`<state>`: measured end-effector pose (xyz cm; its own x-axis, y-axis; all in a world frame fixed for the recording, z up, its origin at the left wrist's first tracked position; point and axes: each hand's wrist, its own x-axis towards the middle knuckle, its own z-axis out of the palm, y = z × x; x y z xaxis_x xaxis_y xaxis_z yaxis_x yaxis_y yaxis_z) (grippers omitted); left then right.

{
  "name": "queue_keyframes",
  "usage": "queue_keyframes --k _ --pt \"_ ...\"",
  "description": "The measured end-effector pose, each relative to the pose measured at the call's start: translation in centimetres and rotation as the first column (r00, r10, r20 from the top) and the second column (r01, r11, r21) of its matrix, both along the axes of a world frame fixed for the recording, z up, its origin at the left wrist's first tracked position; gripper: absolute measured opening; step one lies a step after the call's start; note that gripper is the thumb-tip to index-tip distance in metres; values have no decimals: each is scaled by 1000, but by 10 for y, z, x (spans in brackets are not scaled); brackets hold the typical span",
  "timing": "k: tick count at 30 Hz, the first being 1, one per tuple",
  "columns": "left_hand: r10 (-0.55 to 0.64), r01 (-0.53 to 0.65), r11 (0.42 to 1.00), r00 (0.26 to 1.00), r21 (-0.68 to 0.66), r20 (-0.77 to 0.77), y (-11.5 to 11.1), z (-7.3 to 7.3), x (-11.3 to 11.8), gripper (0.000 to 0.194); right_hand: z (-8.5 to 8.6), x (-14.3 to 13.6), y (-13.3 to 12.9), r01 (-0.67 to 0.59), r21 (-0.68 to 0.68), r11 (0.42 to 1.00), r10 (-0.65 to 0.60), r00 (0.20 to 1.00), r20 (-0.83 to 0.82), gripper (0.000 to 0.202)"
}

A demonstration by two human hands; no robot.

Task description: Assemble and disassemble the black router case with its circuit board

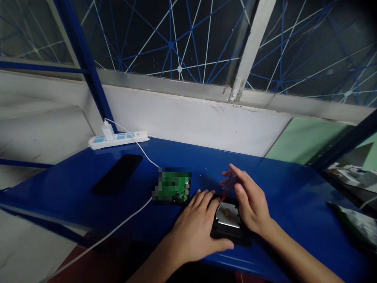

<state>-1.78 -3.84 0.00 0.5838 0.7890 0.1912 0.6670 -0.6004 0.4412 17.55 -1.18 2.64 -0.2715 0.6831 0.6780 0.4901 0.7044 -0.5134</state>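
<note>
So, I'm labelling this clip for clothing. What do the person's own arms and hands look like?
The hands, left and right, are ungloved, with no rings visible. The left forearm and right forearm show no sleeves, watch or markings.

The black case [226, 234] lies flat, silver plate [231, 219] up, beneath a tilted screwdriver [225, 193].

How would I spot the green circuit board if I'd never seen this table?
Start at the big blue table. Near its middle, just beyond the left hand and a little to its left, lies the small green circuit board. Its green face sets it apart from the plain black slab farther left and the black case between the hands.
</note>
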Motion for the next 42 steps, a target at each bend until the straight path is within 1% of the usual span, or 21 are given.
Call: queue_keyframes --k 2,5,9,13,16,18,20,23,25,30,33,36,40,42 --pt "0 0 1000 1000 4 10 0 -1 0 93 -1 -1 -1 7 -9 1000 -7 1000 4 52" --pt "1 -1 1000 1000 7 20 0 -2 -1 93 -2 -2 -1 30 14 999 -30 999 11 55" --pt "4 -4 1000 1000 2 18 -1 1 -1 95 -2 -3 3 46 60 997 -46 999 0 50" --pt "3 -3 1000 1000 -28 7 -1 2 0 96 0 -2 5 26 107 994 -23 999 -27 40" --pt "2 -1 1000 1000 -13 28 0 0 0 95 1 -1 3 -23 97 995 27 999 -36 37" --pt "-5 5 1000 999 -2 34 0 -1 0 93 1 0 0 -44 64 997 46 999 -28 42" --pt "-6 6 1000 1000 -2 29 0 -1 0 91 1 -1 -1 -39 35 999 40 999 -17 49" --pt "2 -2 1000 1000 -12 12 -1 0 -1 94 0 -2 -2 -11 44 999 11 1000 -10 56" --pt "5 -5 1000 1000 -12 10 -1 0 0 97 0 -3 0 -6 62 998 7 1000 -14 57" --pt "5 -6 999 1000 -35 -11 0 2 0 97 -1 -1 3 -14 115 993 21 998 -59 50" --pt "8 -10 998 1000 -58 -25 0 3 1 99 0 0 2 -40 150 988 47 998 -48 43" --pt "1 -2 999 1000 -43 -9 -1 1 1 98 1 0 -1 -76 95 993 80 996 -31 42" --pt "-9 9 1000 1000 -5 16 -1 -2 0 96 -1 0 -4 -78 1 997 78 996 -44 55" --pt "-11 11 1000 1000 4 23 0 -3 0 97 -3 -1 -4 -76 -19 997 75 996 -56 60"
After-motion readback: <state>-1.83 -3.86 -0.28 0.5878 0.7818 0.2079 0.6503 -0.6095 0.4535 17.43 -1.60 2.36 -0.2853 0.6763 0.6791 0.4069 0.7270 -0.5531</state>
